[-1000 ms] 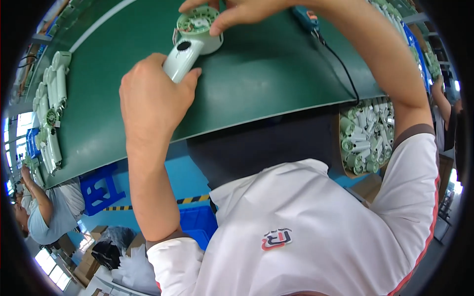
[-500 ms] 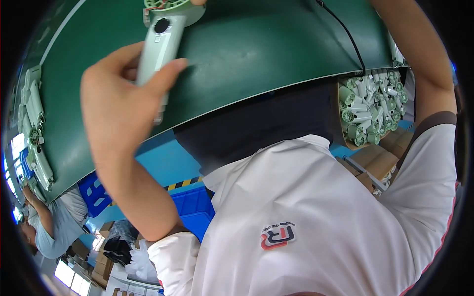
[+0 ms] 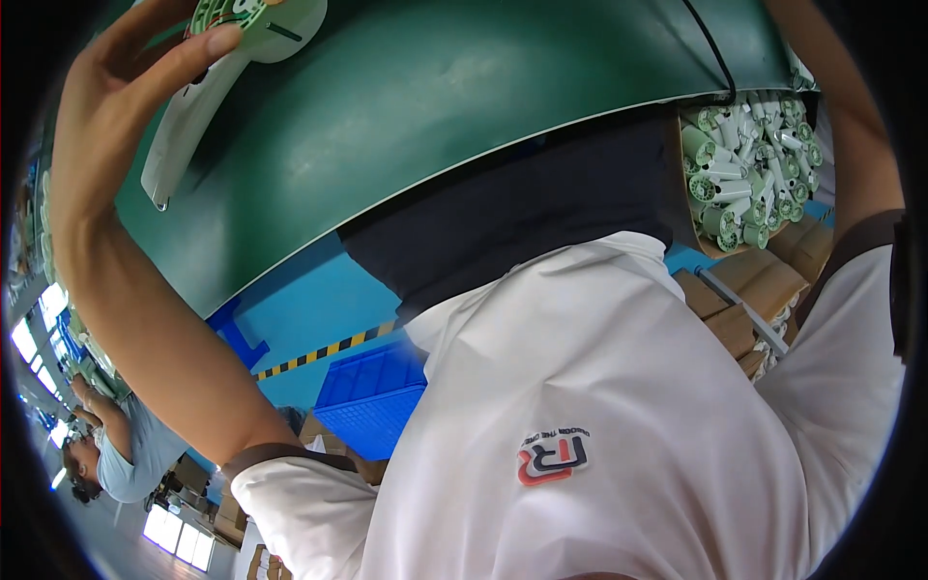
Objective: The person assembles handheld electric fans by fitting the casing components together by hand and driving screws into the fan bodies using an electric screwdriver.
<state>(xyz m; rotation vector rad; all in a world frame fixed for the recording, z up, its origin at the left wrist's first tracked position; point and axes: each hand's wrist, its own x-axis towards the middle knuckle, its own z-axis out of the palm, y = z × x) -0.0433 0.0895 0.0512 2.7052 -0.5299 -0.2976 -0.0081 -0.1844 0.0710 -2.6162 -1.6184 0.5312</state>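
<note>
1. Left hand [image 3: 111, 116] is half closed around the round head [image 3: 277, 43] of a pale green-and-white handled housing [image 3: 205, 106]. Its thumb [image 3: 217, 44] lies against the rim, and the other fingers bend along the nine o'clock side, partly hidden. Probably the head is held because it is the widest part and gives a steady grip.

2. This housing is at eleven o'clock in the view, over the green desk [image 3: 416, 116], and the upper edge cuts it. Its handle [image 3: 176, 150] points to seven o'clock, free of the fingers. Whether the handle touches the desk, I cannot tell. The slotted face is turned upward, which seems to keep the inside visible.

3. Right forearm [image 3: 851, 106] goes up at two o'clock. The right hand is beyond the upper edge, so I cannot tell what it holds.

4. At two o'clock, just beside the desk edge, a cardboard box [image 3: 710, 248] carries heaped green and white housings [image 3: 749, 174], likely for easy reach.

5. Between one and two o'clock, a black cable [image 3: 713, 43] runs to the desk edge, perhaps to stay aside from the hands.

6. At seven o'clock, a blue plastic crate [image 3: 372, 396] is low beside the person.
</note>
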